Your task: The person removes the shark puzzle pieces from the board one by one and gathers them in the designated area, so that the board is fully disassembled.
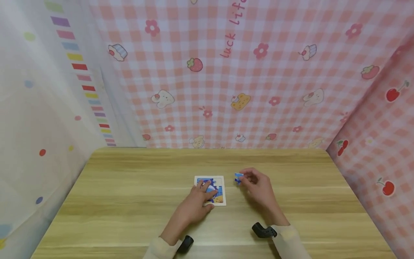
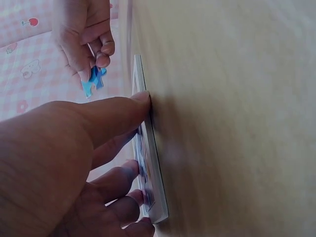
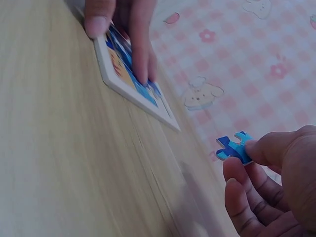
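Note:
A small jigsaw puzzle in a white frame (image 1: 224, 192) lies flat on the table, its picture blue with a patch of orange. My left hand (image 1: 197, 201) rests on it with the fingers spread over the picture, covering much of the left part. In the left wrist view the left thumb (image 2: 118, 113) touches the frame's near edge. At the picture's upper right, a pale gap shows. Just to the right of the frame, my right hand (image 1: 258, 185) pinches a blue puzzle piece (image 3: 234, 148) between thumb and fingers, held above the table.
The wood-grain table (image 1: 129, 201) reaches back to a pink checked cloth (image 1: 207, 82). More cloth hangs at the left and right sides. Black devices are strapped at the left wrist (image 1: 185, 244) and the right wrist (image 1: 263, 231).

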Tool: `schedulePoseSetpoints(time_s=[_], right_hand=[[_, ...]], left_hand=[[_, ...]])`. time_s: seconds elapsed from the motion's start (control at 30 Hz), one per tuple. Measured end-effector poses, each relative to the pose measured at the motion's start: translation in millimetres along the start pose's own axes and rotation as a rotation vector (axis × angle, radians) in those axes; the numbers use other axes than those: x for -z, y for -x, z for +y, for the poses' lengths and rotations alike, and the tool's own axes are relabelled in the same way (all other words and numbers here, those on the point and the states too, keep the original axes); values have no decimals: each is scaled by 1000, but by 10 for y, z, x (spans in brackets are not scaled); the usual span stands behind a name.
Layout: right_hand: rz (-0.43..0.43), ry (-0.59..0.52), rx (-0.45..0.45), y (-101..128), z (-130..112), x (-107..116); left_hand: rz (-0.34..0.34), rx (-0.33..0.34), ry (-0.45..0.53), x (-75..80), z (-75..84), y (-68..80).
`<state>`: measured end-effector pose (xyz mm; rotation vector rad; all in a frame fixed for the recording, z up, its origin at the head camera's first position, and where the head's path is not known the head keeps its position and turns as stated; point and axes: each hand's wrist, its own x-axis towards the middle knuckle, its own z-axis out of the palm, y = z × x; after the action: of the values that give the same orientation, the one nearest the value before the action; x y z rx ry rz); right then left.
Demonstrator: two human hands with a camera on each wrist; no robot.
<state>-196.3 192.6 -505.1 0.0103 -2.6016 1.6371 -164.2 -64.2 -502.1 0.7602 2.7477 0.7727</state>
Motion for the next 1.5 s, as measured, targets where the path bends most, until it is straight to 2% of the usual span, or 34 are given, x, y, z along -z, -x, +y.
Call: schedulePoseSetpoints(time_s=[0.27, 0.73, 0.9, 1.13, 1.5], right_hand=[[1, -5, 24, -5, 98, 208], [6, 8, -31, -8, 219, 506], [20, 20, -21, -5, 286, 608], [43, 51, -73, 4, 368, 748], [68, 72, -128, -18, 474, 904]], left_hand=[[14, 29, -9, -7, 76, 49], [21, 55, 20, -50, 158, 137], [27, 51, 10, -72, 151, 165], [36, 38, 20, -87, 128, 195], [31, 64, 5, -104, 94, 215]])
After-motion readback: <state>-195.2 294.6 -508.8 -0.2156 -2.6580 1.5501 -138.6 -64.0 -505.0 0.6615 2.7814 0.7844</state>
